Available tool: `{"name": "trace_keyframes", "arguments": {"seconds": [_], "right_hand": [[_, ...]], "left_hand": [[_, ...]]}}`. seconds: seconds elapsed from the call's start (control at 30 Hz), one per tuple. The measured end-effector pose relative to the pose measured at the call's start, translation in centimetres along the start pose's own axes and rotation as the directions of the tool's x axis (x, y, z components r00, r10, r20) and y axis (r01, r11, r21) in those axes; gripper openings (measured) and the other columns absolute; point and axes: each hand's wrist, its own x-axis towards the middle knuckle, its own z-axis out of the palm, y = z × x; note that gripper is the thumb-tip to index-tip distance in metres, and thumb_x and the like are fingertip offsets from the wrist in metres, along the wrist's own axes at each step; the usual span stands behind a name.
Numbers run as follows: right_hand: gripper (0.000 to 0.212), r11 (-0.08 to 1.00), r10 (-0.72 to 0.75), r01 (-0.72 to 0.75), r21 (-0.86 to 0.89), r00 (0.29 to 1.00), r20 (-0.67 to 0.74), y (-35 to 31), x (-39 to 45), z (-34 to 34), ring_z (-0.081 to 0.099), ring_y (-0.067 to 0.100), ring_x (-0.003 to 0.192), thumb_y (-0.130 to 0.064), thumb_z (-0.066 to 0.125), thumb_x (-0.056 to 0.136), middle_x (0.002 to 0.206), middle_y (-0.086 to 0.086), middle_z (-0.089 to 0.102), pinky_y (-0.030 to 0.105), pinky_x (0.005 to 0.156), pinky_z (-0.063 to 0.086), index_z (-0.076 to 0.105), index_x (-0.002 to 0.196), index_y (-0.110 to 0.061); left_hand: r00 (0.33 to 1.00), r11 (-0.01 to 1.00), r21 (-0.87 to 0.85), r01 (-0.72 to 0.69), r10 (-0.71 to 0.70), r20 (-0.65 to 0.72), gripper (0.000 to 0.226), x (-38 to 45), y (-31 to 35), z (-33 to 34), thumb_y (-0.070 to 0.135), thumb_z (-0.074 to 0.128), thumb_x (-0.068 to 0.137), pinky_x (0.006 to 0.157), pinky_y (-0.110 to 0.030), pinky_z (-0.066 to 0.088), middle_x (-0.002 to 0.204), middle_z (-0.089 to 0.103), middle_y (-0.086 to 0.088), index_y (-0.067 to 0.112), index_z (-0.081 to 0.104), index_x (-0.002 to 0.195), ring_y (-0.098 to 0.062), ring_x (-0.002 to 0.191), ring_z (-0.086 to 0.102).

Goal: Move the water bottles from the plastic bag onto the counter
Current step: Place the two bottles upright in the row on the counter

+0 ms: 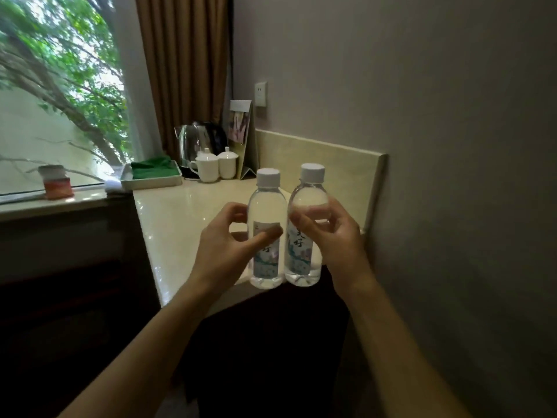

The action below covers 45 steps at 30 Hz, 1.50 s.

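Two clear water bottles with white caps and pale blue labels stand upright side by side at the front edge of the cream counter [187, 212]. My left hand [223, 245] wraps the left bottle [266, 206], thumb across its label. The right bottle [307, 197] is in my right hand [340, 236], thumb in front and fingers behind. Their bases sit level with the counter's edge; I cannot tell whether they rest on it. A dark mass [271, 342] lies below the edge, and I cannot tell what it is.
At the counter's back stand a steel kettle [196, 143], two white lidded cups [208, 168], a folded card stand [244, 137] and a tray with a green cloth [150, 176]. A raised backsplash [331, 164] and the wall bound the right side. A red-and-white object [57, 182] sits on the window sill.
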Motion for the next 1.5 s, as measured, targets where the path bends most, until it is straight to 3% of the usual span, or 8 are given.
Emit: {"name": "trace_keyframes", "arguments": {"seconds": [0.17,0.37,0.57,0.73,0.97,1.13,1.37,1.5], "right_hand": [[0.069,0.999,0.03,-0.028,0.024,0.997,-0.065,2.2,3.1,7.2,0.062,0.015,0.116,-0.045,0.072,0.077,0.128,-0.004,0.062,0.038,0.092,0.054,0.045,0.139,-0.028],[0.055,0.993,0.112,-0.105,0.048,0.978,-0.178,4.7,6.1,13.9,0.067,0.021,0.106,-0.039,0.071,0.075,0.117,0.004,0.066,0.044,0.088,0.057,0.052,0.125,-0.024],[0.026,0.995,0.044,-0.065,-0.078,0.967,-0.25,7.2,7.7,17.7,0.064,0.014,0.103,-0.03,0.069,0.088,0.11,-0.005,0.062,0.029,0.079,0.055,0.049,0.103,-0.036],[0.037,0.981,-0.007,-0.04,-0.188,0.969,-0.245,9.0,10.0,18.8,0.063,0.006,0.102,-0.022,0.067,0.089,0.109,-0.014,0.057,0.03,0.084,0.055,0.04,0.108,-0.039],[0.045,0.965,-0.01,-0.059,-0.256,0.966,-0.259,11.6,15.3,20.2,0.065,0.009,0.102,-0.02,0.069,0.088,0.107,-0.011,0.058,0.037,0.089,0.056,0.035,0.116,-0.029],[0.044,0.958,-0.008,-0.069,-0.278,0.964,-0.267,13.9,20.0,21.2,0.066,0.009,0.1,-0.023,0.071,0.086,0.108,-0.007,0.06,0.041,0.09,0.057,0.037,0.114,-0.028],[0.042,0.939,-0.011,-0.088,-0.332,0.958,-0.285,16.6,25.2,22.3,0.065,0.012,0.098,-0.023,0.073,0.085,0.107,-0.005,0.059,0.039,0.086,0.057,0.037,0.099,-0.04],[0.062,0.889,0.069,-0.215,-0.404,0.936,-0.345,17.0,26.9,22.6,0.06,0.021,0.112,-0.032,0.079,0.077,0.121,0.003,0.055,0.041,0.089,0.056,0.034,0.121,-0.032]], "left_hand": [[0.996,1.0,-0.014,-0.011,0.012,0.086,0.048,5.3,-3.9,-5.9,0.031,0.079,0.076,0.071,-0.017,0.05,0.104,0.056,0.018,0.022,0.054,0.116,-0.004,0.092,0.061],[0.99,0.999,-0.044,0.011,-0.004,0.142,0.047,9.7,-8.7,-9.8,0.029,0.08,0.077,0.069,-0.017,0.047,0.098,0.053,0.021,0.025,0.052,0.114,-0.001,0.089,0.057],[0.983,0.997,-0.083,-0.009,0.024,0.18,0.049,12.7,-12.0,-11.3,0.033,0.077,0.081,0.072,-0.019,0.051,0.107,0.056,0.016,0.024,0.051,0.121,0.0,0.096,0.058],[0.965,0.996,-0.007,-0.092,0.091,0.247,0.077,14.7,-15.2,-11.1,0.02,0.079,0.077,0.08,-0.019,0.051,0.128,0.05,0.01,0.031,0.035,0.14,-0.003,0.111,0.052],[0.958,0.994,0.07,-0.088,0.066,0.279,0.101,19.7,-17.9,-11.4,0.015,0.081,0.076,0.087,-0.03,0.052,0.118,0.053,0.015,0.039,0.016,0.15,-0.004,0.106,0.052],[0.949,0.994,0.091,-0.065,0.033,0.313,0.089,24.6,-20.6,-11.6,0.016,0.081,0.076,0.09,-0.032,0.053,0.13,0.058,0.003,0.03,0.028,0.146,-0.016,0.118,0.057],[0.936,0.995,0.082,-0.062,0.029,0.351,0.067,30.8,-23.8,-11.3,0.017,0.08,0.077,0.084,-0.026,0.054,0.115,0.057,0.008,0.024,0.041,0.131,-0.01,0.105,0.058],[0.948,0.993,0.114,-0.019,-0.018,0.317,0.058,33.0,-25.8,-10.1,0.024,0.083,0.074,0.072,-0.017,0.049,0.113,0.058,0.003,0.022,0.045,0.118,-0.014,0.104,0.061]]}}
